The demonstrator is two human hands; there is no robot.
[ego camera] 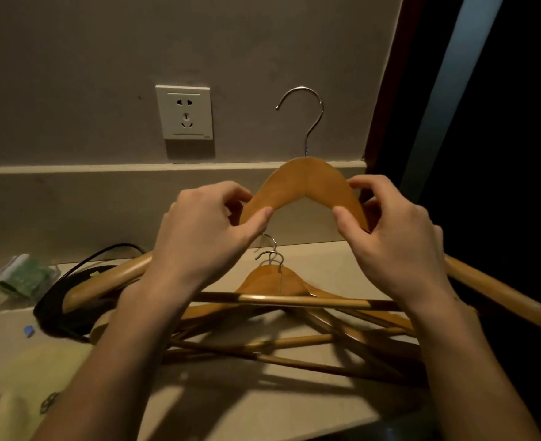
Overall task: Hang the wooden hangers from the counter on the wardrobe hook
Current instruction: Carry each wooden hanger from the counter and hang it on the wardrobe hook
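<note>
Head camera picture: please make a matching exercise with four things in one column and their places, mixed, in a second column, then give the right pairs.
Things:
1. lifted hanger
2. wall socket
3. black cable
4. pile of hangers

Places:
A. flat on the counter, under the hands
B. on the counter at the left
C. on the wall, left of the metal hook
D. held by the left hand and right hand

Pairs: 1-D, 2-C, 3-B, 4-A

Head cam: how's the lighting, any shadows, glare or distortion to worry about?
Head view: dim, warm light; the right side falls to near black. Hard shadows of the arms and the hanger pile cross the counter. Small glints on the held hanger's metal hook, no blown glare. Wide-angle bowing at the edges. Left hand and right hand are sharp.
</note>
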